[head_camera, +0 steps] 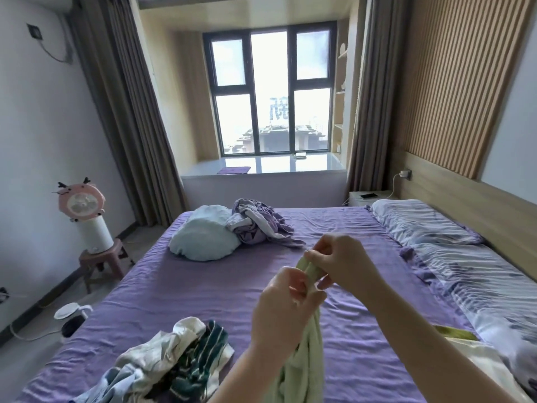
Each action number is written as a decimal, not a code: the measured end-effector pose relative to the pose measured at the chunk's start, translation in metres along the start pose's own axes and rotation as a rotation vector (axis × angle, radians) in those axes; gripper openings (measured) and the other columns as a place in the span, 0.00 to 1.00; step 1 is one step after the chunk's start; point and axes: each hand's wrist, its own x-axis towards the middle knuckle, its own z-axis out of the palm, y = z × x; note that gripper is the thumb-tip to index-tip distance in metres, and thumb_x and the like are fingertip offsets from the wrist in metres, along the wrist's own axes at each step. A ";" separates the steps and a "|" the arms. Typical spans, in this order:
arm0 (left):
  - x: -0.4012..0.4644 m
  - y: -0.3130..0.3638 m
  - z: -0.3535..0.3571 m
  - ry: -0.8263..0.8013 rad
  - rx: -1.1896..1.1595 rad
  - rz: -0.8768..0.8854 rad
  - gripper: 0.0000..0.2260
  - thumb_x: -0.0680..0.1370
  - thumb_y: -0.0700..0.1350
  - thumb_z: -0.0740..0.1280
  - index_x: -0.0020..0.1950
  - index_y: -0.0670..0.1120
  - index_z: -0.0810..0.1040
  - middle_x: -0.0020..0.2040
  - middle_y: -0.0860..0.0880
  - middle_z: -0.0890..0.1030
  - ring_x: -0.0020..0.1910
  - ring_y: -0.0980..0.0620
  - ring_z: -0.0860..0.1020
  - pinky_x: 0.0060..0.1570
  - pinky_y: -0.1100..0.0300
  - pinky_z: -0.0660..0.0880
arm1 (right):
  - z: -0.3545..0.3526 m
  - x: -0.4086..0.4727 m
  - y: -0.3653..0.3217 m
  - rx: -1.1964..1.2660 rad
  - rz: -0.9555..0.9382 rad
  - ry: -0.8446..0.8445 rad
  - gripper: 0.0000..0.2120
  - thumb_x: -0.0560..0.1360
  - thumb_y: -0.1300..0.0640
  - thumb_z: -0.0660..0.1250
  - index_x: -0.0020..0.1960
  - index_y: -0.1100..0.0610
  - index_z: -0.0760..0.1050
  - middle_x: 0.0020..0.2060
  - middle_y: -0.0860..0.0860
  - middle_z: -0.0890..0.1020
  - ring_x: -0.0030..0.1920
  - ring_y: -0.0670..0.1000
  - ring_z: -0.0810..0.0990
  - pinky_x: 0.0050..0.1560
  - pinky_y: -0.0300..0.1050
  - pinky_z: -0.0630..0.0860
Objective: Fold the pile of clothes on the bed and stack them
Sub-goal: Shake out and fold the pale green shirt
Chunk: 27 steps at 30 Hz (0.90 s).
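A pale green garment [308,353] was held up above the bed [186,289], its upper edge pinched at two close points while the rest hung down between the forearms. The left hand [286,309] was closed on the cloth lower and nearer the camera; the right hand [343,263] was clamped on the same edge just above and beyond it, the two hands nearly touching. An unfolded pile of clothes [162,365], white, pale blue and dark green striped, was seen on the purple sheet to the near left. A second crumpled heap of lilac and white cloth [258,225] was seen at the far side, beside a light blue cushion [203,237]. A patterned pillow [421,222] and quilt [488,286] were laid along the right edge, against the headboard [470,199].
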 end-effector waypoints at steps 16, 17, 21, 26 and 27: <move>0.056 0.015 -0.028 -0.253 -0.471 -0.175 0.08 0.79 0.39 0.63 0.41 0.45 0.76 0.31 0.52 0.74 0.30 0.56 0.69 0.30 0.64 0.67 | -0.002 -0.016 0.047 0.227 -0.031 -0.390 0.07 0.73 0.64 0.68 0.50 0.56 0.79 0.39 0.47 0.81 0.41 0.41 0.78 0.45 0.33 0.73; 0.058 0.017 -0.033 -0.260 -0.444 -0.148 0.08 0.79 0.38 0.64 0.41 0.45 0.76 0.32 0.52 0.74 0.32 0.56 0.69 0.33 0.64 0.67 | -0.002 -0.016 0.048 0.282 -0.014 -0.367 0.05 0.73 0.65 0.69 0.45 0.57 0.79 0.36 0.48 0.80 0.38 0.43 0.77 0.44 0.35 0.72; 0.062 0.017 -0.056 -0.343 -0.261 -0.101 0.06 0.74 0.46 0.70 0.45 0.44 0.79 0.36 0.49 0.75 0.35 0.53 0.70 0.35 0.62 0.68 | -0.006 -0.012 0.041 0.536 0.021 -0.243 0.08 0.73 0.66 0.67 0.39 0.56 0.79 0.31 0.49 0.80 0.32 0.45 0.76 0.34 0.36 0.74; 0.055 0.006 -0.068 -0.674 0.060 -0.212 0.11 0.71 0.47 0.76 0.45 0.42 0.78 0.39 0.47 0.81 0.39 0.48 0.74 0.40 0.52 0.72 | -0.011 -0.001 0.028 0.484 -0.028 -0.111 0.01 0.70 0.59 0.72 0.40 0.56 0.83 0.33 0.49 0.82 0.34 0.44 0.77 0.34 0.33 0.74; 0.053 0.004 -0.067 -0.668 0.013 -0.207 0.07 0.73 0.44 0.73 0.44 0.42 0.78 0.40 0.47 0.82 0.40 0.47 0.73 0.40 0.53 0.71 | -0.011 0.001 0.028 0.476 -0.021 -0.092 0.01 0.70 0.59 0.72 0.41 0.57 0.83 0.33 0.49 0.82 0.34 0.44 0.77 0.35 0.34 0.74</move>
